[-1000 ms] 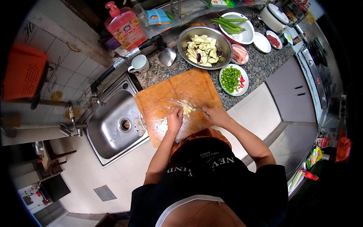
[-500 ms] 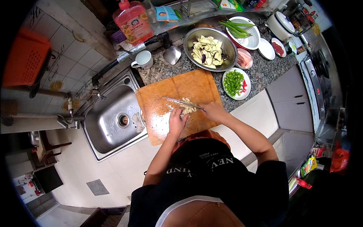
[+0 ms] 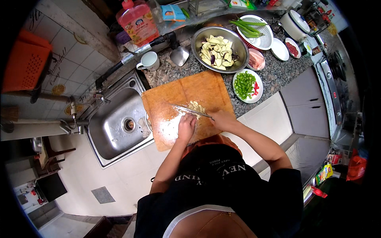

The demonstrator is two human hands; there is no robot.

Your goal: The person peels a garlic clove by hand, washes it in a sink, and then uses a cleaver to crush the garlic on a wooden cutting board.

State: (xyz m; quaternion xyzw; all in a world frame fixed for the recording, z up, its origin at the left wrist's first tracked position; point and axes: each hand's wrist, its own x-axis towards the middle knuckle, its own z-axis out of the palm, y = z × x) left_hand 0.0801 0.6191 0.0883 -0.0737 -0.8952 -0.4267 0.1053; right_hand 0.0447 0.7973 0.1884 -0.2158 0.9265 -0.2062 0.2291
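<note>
On a wooden cutting board point(image 3: 166, 97), pale chopped pieces that look like garlic point(image 3: 197, 106) lie in a small heap, with finer bits scattered to the left. My right hand point(image 3: 223, 120) grips the handle of a kitchen knife point(image 3: 190, 110), whose blade points left across the board along the near side of the heap. Close against the blade's near side, my left hand point(image 3: 186, 125) rests on the board with its fingers curled together. What lies under those fingertips is hidden.
Left of the board is a steel sink point(image 3: 109, 137). Behind stand a white mug point(image 3: 149, 61), a steel bowl of sliced eggplant point(image 3: 194, 51), and a plate of chopped green and red peppers point(image 3: 258, 97). A white colander point(image 3: 268, 39) holds long green peppers.
The knife has shifted slightly down and left, now between my left hand and the heap. My left fingers have drawn back from the pale pieces and curled in, leaving more of the heap visible.
</note>
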